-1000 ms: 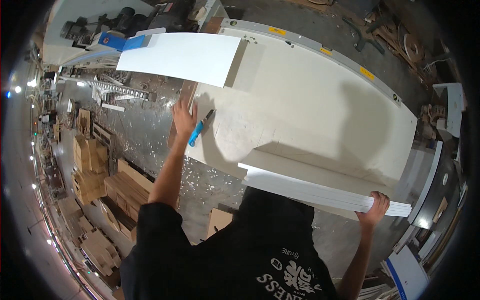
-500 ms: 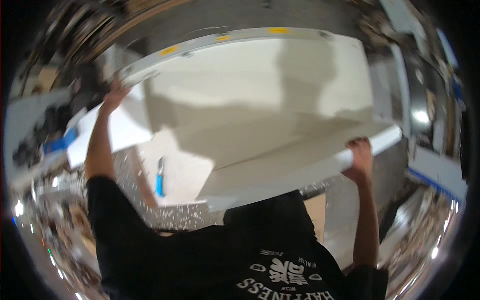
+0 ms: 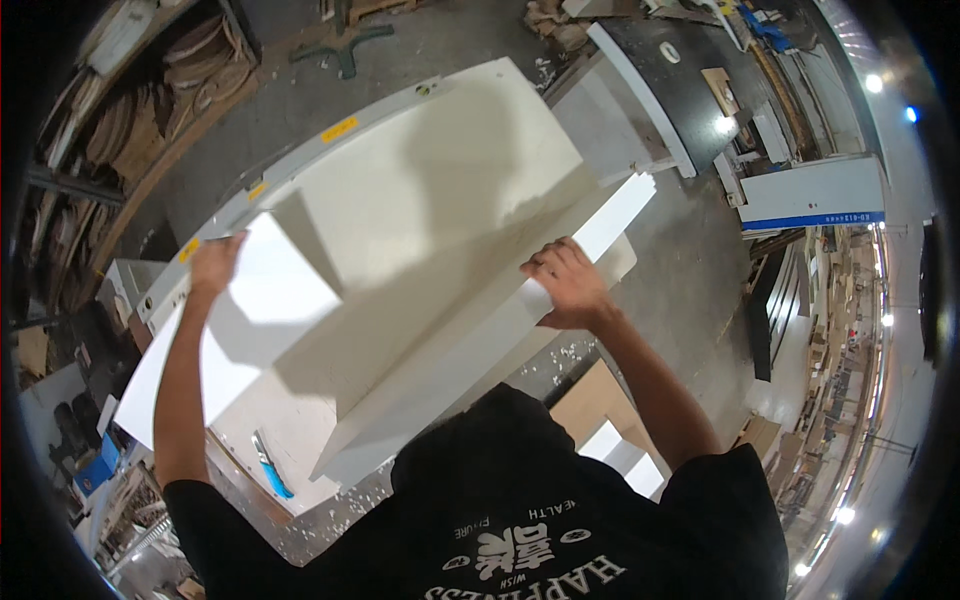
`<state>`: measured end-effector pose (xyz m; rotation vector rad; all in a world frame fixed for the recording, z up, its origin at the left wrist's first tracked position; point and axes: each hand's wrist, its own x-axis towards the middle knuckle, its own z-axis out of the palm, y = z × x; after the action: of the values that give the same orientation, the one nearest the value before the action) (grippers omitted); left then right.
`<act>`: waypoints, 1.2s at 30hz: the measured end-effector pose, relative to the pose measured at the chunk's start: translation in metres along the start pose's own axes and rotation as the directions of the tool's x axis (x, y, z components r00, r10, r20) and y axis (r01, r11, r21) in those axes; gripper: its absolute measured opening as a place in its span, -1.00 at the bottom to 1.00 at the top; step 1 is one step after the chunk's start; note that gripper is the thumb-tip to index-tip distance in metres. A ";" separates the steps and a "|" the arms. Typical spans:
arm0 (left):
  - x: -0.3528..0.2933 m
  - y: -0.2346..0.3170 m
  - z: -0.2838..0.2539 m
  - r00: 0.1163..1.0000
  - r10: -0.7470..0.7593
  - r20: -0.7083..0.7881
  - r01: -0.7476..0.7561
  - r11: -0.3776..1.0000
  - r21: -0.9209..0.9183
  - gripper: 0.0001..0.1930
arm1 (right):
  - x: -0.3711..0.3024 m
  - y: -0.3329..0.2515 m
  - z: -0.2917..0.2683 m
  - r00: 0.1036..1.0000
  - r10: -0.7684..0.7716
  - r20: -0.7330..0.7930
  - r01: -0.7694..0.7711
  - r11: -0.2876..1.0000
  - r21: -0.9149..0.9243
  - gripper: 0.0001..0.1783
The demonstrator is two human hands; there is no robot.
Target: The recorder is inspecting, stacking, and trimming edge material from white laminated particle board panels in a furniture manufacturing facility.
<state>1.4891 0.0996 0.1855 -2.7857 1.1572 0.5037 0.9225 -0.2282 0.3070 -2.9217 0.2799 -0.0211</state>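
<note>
My right hand (image 3: 568, 285) is closed over the upper edge of a long white panel (image 3: 440, 365), which stands tilted on its long side and runs up to the right. Its thumb side is partly hidden behind the panel. At the left, my left hand (image 3: 217, 263) has its fingers curled at the far edge of a smooth white sheet (image 3: 265, 285), close to a grey spirit level (image 3: 300, 165) with yellow labels. Under both lies a large cream board (image 3: 500, 130) with my shadow on it. A blue-handled knife (image 3: 270, 468) rests near the board's near left corner.
White scraps (image 3: 360, 500) litter the floor by the near edge. A brown cardboard piece (image 3: 600, 395) lies near my right arm. Beyond the board stand a black-topped table (image 3: 690, 95) at the right and shelves of curved wood pieces (image 3: 130, 130) at the left.
My view has turned, so the board now slants up to the right. The long panel has tipped up more upright in my right hand. My left hand is now over the white sheet's edge.
</note>
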 end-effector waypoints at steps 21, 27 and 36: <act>0.021 0.596 -0.059 0.961 0.258 -0.095 -0.257 0.966 0.023 -0.19 | -0.020 0.025 0.015 0.978 -0.115 -0.173 0.150 0.967 0.205 0.02; -0.044 0.557 -0.065 0.926 0.365 0.095 -0.173 0.636 -0.752 -0.24 | -0.034 0.031 0.013 0.971 -0.140 -0.195 0.177 0.966 0.187 0.17; -0.264 0.418 -0.028 0.992 -0.074 -0.099 -0.026 0.661 -0.750 -0.36 | -0.040 0.036 0.008 0.979 -0.163 -0.119 0.175 0.979 0.103 0.21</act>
<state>1.0291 -0.0249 0.3191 -3.5646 1.1053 1.0350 0.8773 -0.2534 0.2922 -2.8266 0.0438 -0.2171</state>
